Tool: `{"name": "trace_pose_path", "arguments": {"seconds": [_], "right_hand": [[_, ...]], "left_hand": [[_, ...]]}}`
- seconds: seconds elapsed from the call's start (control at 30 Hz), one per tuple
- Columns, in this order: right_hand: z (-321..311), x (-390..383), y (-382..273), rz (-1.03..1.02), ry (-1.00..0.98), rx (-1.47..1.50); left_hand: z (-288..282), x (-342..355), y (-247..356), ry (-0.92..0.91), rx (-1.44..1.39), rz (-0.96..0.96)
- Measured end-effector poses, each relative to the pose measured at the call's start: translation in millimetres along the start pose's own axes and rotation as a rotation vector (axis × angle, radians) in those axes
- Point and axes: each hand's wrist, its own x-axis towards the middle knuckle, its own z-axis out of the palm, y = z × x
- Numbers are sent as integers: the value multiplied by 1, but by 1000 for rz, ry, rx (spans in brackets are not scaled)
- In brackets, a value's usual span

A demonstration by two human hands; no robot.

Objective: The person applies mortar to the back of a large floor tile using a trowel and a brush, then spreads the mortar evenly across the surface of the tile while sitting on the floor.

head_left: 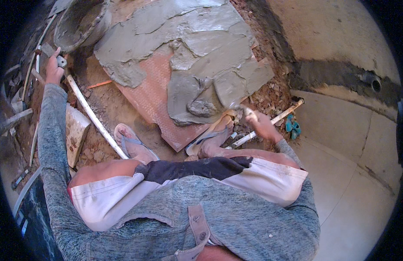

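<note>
A large tile [154,89] lies on the ground before me, its reddish textured back facing up. Thick grey mortar [142,37] covers most of it in uneven strokes, leaving bare patches at the middle and near corner. My right hand [263,127] is closed around the handle of a trowel [237,107] at the tile's near right edge. Mortar hides most of the blade. Far to the left, my left hand [55,69] grips a small grey tool [61,61] with a rounded end, beside a mortar-smeared tub [82,26]. Its kind is unclear.
My sandalled feet flank the tile's near corner. White pipes [95,115] [275,119] lie on both sides. Left are an orange stick [99,84] and a pale block [76,132]; right, a teal object [292,126], floor tiles [336,174] and a wall pipe opening [375,85].
</note>
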Motion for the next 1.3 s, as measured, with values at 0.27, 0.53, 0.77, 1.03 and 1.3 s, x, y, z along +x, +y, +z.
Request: {"name": "trace_pose_path", "arguments": {"seconds": [0.27, 0.53, 0.77, 1.03, 1.3], "right_hand": [[51, -4, -34, -80, -452, 69], [42, -3, -68, -312, -496, -279], [28, 2, -86, -417, -411, -531], [2, 6, -80, -417, -285, -517], [25, -15, -40, -403, -104, -500]], "left_hand": [[55, -51, 7, 84, -18, 42], [48, -33, 0, 121, -11, 4], [60, -43, 0, 45, -11, -5], [68, -44, -3, 69, -5, 31], [49, -37, 1, 107, 13, 19]]}}
